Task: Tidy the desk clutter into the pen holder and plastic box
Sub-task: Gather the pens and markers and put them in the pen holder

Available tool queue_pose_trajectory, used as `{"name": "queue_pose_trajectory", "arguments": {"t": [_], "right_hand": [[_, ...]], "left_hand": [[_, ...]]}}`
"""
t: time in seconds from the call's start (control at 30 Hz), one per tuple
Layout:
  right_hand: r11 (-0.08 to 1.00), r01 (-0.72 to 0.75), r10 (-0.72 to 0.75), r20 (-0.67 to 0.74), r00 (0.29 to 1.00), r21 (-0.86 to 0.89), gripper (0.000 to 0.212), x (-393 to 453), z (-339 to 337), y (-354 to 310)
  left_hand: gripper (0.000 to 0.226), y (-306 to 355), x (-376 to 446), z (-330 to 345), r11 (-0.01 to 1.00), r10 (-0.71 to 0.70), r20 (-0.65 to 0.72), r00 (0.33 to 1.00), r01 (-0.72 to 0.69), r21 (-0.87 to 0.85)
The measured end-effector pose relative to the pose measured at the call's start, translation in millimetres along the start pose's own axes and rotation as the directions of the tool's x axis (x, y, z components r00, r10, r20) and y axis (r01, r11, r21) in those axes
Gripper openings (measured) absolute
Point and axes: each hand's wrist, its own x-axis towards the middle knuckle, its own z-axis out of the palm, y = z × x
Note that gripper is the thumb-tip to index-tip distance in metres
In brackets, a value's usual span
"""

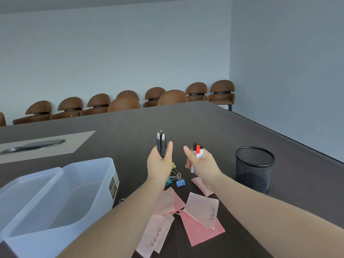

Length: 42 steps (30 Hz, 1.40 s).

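My left hand [159,162] is raised over the dark desk and grips a bundle of black pens [161,143], tips pointing up. My right hand [202,164] holds three markers [197,152] with black and red caps, upright. The black mesh pen holder [254,169] stands to the right of my right hand, apart from it. A translucent plastic box [55,200] sits open at the lower left. Below my hands lie coloured binder clips [180,181] and pink sticky notes [202,218], partly hidden by my forearms.
A grey mat with a dark phone-like slab [43,143] lies at the far left of the desk [242,131]. Brown chairs [172,97] line the far edge and the wall. A small metal clip [122,200] lies beside the box.
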Motion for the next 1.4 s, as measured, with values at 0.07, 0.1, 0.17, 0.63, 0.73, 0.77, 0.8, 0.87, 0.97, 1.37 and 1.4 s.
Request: {"name": "queue_pose_trajectory", "arguments": {"t": [0.07,0.1,0.17,0.63,0.73,0.77,0.8,0.87,0.97,1.37,1.4], "right_hand": [[0.999,0.030,-0.030,0.021,0.999,0.019,0.047,1.2,-5.7,-15.9],[0.998,0.038,-0.040,0.030,0.999,0.044,0.047,1.6,-9.5,-23.3],[0.994,0.042,-0.046,0.042,0.998,0.103,0.043,2.1,-19.3,-35.1],[0.999,-0.001,0.003,-0.050,0.999,0.045,0.029,11.7,-157.1,-53.8],[1.000,-0.016,0.014,-0.100,0.995,-0.024,0.038,11.6,-168.3,-43.8],[0.999,-0.028,0.022,-0.117,0.993,-0.045,0.042,11.6,-170.2,-41.5],[0.998,-0.041,0.034,-0.130,0.991,-0.051,0.043,11.6,-171.2,-39.6],[0.998,-0.058,0.054,-0.129,0.990,-0.032,0.040,10.5,-170.7,-37.7],[0.993,-0.089,0.077,-0.137,0.988,-0.083,0.031,11.2,-167.0,-35.3],[0.995,-0.015,-0.006,-0.202,0.979,-0.103,0.029,9.4,-161.1,-35.9],[0.992,-0.011,-0.014,-0.205,0.979,-0.124,0.031,9.3,-161.5,-36.9]], "left_hand": [[0.036,13.8,5.4,6.0,1.000,-0.007,0.002,1.000,0.007,-0.019],[0.035,22.0,7.3,9.6,1.000,0.004,0.006,1.000,-0.004,-0.027],[0.035,37.9,8.7,18.4,0.998,0.038,0.021,0.999,-0.037,-0.044],[0.024,127.2,-19.5,138.5,0.943,0.104,0.260,0.960,-0.011,-0.334],[0.026,124.4,-27.6,162.7,0.944,0.082,0.313,0.946,0.026,-0.328],[0.027,120.1,-28.9,168.7,0.948,0.055,0.331,0.942,0.056,-0.314],[0.028,115.6,-30.1,173.1,0.951,0.025,0.345,0.938,0.084,-0.297],[0.026,107.8,-31.7,177.2,0.960,-0.008,0.363,0.932,0.108,-0.258],[0.021,99.7,-30.8,176.9,0.971,-0.023,0.382,0.924,0.111,-0.211],[0.041,92.9,-29.2,162.3,0.998,0.023,0.397,0.917,0.004,-0.067],[0.040,93.8,-27.7,158.4,0.999,0.032,0.391,0.920,-0.015,-0.048]]}}
